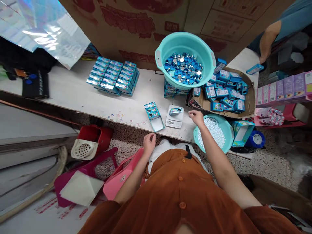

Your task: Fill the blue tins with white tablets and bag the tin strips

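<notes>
My right hand [197,117] is over the table just right of a small white digital scale [174,124], its fingers pinched together; whatever they hold, if anything, is too small to make out. On the scale lies a blue tin [175,111] with a dark round opening. Below my right forearm is a turquoise basin [228,143] of small white pellets [214,131]. My left hand [149,143] hangs at the table's front edge, fingers curled, with nothing showing in it. Nearest to it is an open display box [159,124] with a few blue tins [153,115] at its far end.
A turquoise tub [161,48] of round blue-and-silver caps [184,68] stands at the back on stacked boxes. Right of it, a cardboard tray [252,97] holds many blue tins. Filled display boxes [112,76] sit back left. Another person's hand [264,55] touches a blue tin far right.
</notes>
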`<action>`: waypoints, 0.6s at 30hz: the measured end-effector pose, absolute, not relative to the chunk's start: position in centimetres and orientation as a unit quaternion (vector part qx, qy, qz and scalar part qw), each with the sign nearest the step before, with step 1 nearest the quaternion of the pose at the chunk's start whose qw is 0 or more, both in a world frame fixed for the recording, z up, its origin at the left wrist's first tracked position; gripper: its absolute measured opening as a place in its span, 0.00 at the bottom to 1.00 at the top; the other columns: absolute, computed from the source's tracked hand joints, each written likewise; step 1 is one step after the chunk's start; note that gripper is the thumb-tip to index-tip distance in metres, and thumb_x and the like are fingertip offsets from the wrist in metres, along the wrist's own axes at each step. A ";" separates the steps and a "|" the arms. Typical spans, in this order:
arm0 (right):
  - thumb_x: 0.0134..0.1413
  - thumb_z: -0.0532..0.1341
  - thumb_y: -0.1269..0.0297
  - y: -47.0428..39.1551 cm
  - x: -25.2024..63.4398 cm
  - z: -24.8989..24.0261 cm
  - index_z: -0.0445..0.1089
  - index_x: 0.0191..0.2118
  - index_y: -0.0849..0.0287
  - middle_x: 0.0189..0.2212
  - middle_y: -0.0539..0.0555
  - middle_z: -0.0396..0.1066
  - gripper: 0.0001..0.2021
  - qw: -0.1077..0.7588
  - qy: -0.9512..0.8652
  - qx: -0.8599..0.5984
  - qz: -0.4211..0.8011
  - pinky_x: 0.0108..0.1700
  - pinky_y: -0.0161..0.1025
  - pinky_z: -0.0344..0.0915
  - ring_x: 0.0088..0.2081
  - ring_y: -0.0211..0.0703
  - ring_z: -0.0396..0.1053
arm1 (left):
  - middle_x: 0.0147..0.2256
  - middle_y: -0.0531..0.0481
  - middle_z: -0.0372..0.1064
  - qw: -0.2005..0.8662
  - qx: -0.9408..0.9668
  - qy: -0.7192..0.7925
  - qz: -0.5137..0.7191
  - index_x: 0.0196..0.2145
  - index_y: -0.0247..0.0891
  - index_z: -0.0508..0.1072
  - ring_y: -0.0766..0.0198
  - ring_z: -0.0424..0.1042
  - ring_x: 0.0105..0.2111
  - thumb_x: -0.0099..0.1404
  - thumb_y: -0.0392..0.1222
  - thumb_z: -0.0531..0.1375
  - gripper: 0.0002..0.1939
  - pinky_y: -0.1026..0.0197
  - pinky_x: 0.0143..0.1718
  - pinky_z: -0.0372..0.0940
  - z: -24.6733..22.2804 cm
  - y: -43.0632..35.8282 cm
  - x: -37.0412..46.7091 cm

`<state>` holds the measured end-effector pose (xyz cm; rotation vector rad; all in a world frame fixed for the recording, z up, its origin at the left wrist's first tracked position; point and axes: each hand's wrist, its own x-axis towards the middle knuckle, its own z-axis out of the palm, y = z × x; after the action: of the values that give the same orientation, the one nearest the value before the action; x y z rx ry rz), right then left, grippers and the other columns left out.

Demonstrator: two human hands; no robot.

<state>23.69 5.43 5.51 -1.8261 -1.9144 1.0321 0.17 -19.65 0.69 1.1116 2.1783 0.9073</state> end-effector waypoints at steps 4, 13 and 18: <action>0.43 0.57 0.60 1.1 29.7 5.4 0.77 0.35 0.60 0.30 0.55 0.76 0.16 0.174 -0.623 -0.685 0.335 0.38 0.40 0.65 0.31 0.44 0.69 | 0.41 0.44 0.70 0.240 0.522 0.752 0.323 0.42 0.40 0.70 0.54 0.65 0.46 0.65 0.43 0.53 0.11 0.51 0.51 0.59 2.4 -14.2 1.3; 0.40 0.54 0.53 -8.5 40.5 1.9 0.75 0.31 0.61 0.39 0.63 0.74 0.19 0.154 -0.555 -0.783 0.236 0.50 0.51 0.62 0.44 0.56 0.68 | 0.56 0.34 0.58 0.189 0.675 0.684 0.201 0.57 0.33 0.57 0.45 0.53 0.58 0.61 0.38 0.57 0.27 0.45 0.57 0.48 2.7 0.0 5.5; 0.40 0.55 0.48 -10.8 40.0 0.5 0.75 0.33 0.60 0.40 0.63 0.73 0.21 0.151 -0.524 -0.799 0.255 0.46 0.50 0.63 0.42 0.57 0.68 | 0.42 0.40 0.67 0.200 0.699 0.671 0.147 0.45 0.36 0.65 0.52 0.63 0.47 0.61 0.33 0.54 0.14 0.50 0.51 0.55 2.9 -0.1 4.8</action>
<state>39.97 -10.84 0.48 -2.2939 -1.5033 0.7312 4.78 -0.11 2.88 1.9536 1.8764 0.4109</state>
